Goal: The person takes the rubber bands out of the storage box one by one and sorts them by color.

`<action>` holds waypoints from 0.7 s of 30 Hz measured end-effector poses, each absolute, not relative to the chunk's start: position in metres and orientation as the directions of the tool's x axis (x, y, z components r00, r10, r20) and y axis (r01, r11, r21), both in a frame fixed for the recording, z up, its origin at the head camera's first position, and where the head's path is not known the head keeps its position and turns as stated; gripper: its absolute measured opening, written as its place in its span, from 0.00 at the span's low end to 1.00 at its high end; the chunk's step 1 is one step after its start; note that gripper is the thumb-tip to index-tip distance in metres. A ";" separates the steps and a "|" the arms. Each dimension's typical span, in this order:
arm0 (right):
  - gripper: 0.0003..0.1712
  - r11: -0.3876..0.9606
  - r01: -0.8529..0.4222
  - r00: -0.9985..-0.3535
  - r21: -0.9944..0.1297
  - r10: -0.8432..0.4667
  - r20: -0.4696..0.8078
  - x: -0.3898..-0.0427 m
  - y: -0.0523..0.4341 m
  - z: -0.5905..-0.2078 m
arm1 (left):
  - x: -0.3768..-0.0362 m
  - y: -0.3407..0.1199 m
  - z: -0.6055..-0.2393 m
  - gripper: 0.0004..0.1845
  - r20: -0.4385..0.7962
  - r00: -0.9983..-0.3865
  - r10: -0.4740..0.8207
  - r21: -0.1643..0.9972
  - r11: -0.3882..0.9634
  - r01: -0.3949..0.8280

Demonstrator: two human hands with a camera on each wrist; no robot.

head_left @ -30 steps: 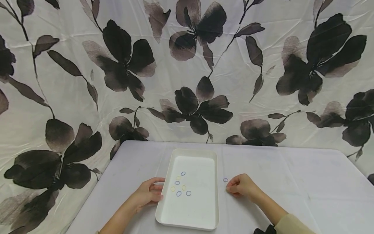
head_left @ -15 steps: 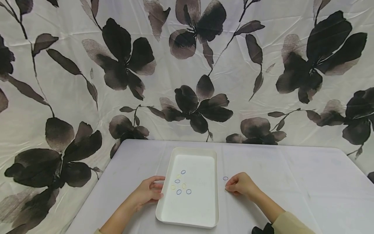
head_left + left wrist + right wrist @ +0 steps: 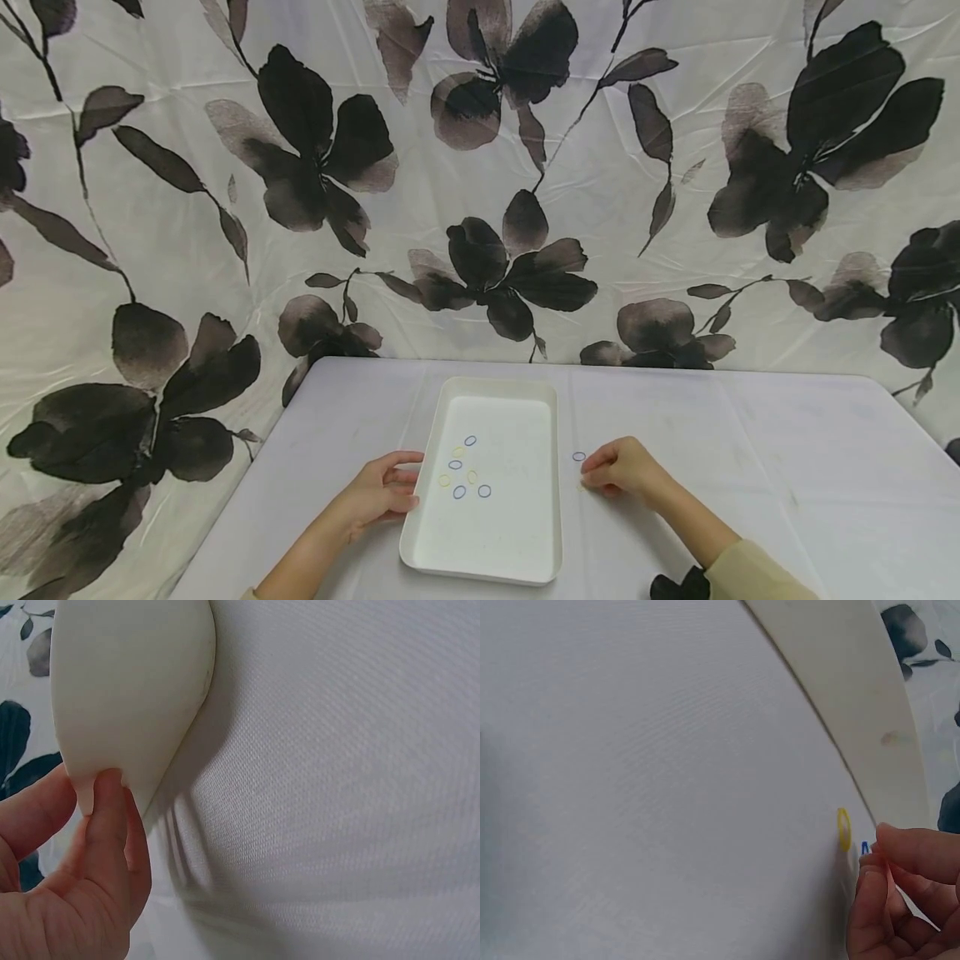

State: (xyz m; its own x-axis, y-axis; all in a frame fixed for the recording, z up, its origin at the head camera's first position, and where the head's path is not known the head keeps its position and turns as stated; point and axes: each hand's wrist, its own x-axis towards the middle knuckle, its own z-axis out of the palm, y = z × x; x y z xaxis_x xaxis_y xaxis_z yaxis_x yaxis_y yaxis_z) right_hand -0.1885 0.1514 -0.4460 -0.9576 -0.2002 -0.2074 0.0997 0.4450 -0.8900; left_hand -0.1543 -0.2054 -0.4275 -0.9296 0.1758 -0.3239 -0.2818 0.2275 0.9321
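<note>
Since a second ago little has changed: the right hand point(image 3: 621, 471) has crept slightly up the table point(image 3: 750, 467) and sits a touch nearer the loose blue ring point(image 3: 578, 457), while the left hand point(image 3: 381, 493) has not shifted from the tray's near-left side. The head view has drifted a little, so everything sits a bit higher in it.

The left hand's fingers are curled against the outer rim of the white tray point(image 3: 553, 467), thumb on top of the lip; the wrist view shows a fingertip point(image 3: 105, 817) pressed to the tray wall point(image 3: 127, 697). The right hand's fingers are bunched, tips close together in a narrow pinch just beside a yellow ring point(image 3: 844, 828) and a blue ring point(image 3: 865, 848) lying on the cloth; whether the tips already hold anything I cannot tell.

Inside the tray lie several small rings point(image 3: 461, 471), blue and yellow, clustered in its left half. The tray stands lengthwise near the front edge of the table. To the right of the right hand the cloth stretches wide to the table's rounded far corner. Behind hangs a flowered curtain point(image 3: 480, 167), close against the table's back edge. No writing is readable anywhere.
</note>
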 end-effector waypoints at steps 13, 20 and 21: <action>0.11 0.424 0.166 -0.945 -0.891 -0.191 -0.266 -0.202 0.145 -0.420 | -0.155 -0.206 -0.427 0.35 -0.326 -0.928 0.178 0.931 0.231 -0.283; 0.11 0.426 0.158 -0.944 -0.891 -0.199 -0.263 -0.209 0.134 -0.407 | -0.155 -0.206 -0.427 0.35 -0.323 -0.929 0.182 0.932 0.230 -0.279; 0.11 0.420 0.155 -0.944 -0.894 -0.203 -0.259 -0.210 0.132 -0.405 | -0.155 -0.206 -0.427 0.35 -0.322 -0.929 0.184 0.933 0.229 -0.278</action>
